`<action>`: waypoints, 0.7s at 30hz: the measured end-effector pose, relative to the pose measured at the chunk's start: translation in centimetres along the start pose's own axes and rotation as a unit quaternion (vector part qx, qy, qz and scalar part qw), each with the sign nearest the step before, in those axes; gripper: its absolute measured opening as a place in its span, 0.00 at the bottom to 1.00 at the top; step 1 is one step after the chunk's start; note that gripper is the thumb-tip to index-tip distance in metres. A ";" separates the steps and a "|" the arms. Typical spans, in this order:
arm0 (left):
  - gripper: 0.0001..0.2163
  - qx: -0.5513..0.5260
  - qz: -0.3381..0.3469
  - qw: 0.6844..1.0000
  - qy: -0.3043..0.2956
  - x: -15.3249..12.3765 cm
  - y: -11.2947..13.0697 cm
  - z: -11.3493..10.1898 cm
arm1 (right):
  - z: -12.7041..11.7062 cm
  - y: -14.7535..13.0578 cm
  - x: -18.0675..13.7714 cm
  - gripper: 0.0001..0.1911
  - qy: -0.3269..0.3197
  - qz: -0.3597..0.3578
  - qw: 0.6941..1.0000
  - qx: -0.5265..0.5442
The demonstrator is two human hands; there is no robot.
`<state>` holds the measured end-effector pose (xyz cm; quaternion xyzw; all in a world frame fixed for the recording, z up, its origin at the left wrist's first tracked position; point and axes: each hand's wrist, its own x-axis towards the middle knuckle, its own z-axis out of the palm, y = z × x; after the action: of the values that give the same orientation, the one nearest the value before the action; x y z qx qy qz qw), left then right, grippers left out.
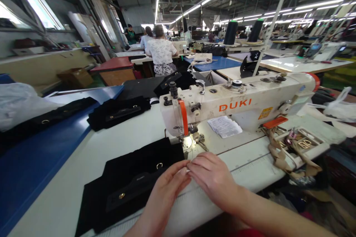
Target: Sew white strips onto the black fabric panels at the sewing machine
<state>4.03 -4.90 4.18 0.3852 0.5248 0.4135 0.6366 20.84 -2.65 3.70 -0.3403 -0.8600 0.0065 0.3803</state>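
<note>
My left hand (169, 185) and my right hand (213, 177) meet in front of the sewing machine (233, 98), fingertips pinched together. A sliver of a small white piece (188, 170) shows between them; the fingers cover the rest, so its kind is unclear. Beside my left hand lies a black fabric panel (125, 170) with a gold ring and a gold stud, its right edge close to the lit needle area (187, 142). A pile of white printed labels (224, 126) rests on the machine bed.
More black panels (119, 113) lie at the left, near a blue surface (52, 159). A parts tray (303, 143) with gold rings and tan strips (278, 153) sits right of the machine. Ahead, a person in a patterned shirt (161, 50) sits at another table.
</note>
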 end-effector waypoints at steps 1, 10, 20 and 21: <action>0.22 -0.033 -0.018 0.999 0.014 -0.1 -0.2 -0.2 | 0.6 -0.9 0.0 0.12 -0.008 0.008 1.000 0.018; 0.21 0.064 -0.012 0.994 0.091 -0.6 1.1 -5.1 | 2.6 0.3 0.6 0.17 -0.075 0.329 0.857 0.389; 0.16 0.293 0.154 0.936 0.122 1.5 0.9 -6.4 | 5.5 1.9 2.2 0.14 -0.070 0.457 0.728 0.506; 0.15 0.357 0.221 0.898 0.135 1.5 0.7 -6.6 | 5.6 1.9 2.4 0.15 -0.070 0.464 0.722 0.508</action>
<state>-2.36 -2.87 3.27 0.6329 0.6197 0.3763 0.2717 17.13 1.64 0.72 -0.4517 -0.4865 0.6415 0.3844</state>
